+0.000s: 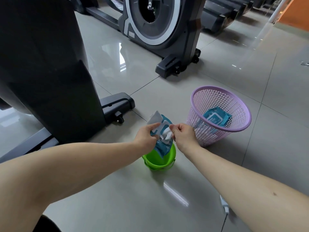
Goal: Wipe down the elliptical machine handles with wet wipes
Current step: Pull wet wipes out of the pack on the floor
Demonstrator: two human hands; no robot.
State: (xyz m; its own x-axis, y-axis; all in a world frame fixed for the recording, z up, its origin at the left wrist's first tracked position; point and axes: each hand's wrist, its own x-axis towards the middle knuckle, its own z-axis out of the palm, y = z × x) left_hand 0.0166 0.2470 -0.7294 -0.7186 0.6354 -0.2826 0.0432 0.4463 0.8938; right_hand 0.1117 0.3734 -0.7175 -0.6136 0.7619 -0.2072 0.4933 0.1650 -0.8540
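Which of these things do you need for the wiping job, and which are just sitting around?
For the job:
- wipes pack, gripped by the left hand
- white wipe, pinched by the right hand
- elliptical machine

Just lying about:
- green bucket
- purple basket with a second pack inside
- white cable on the floor
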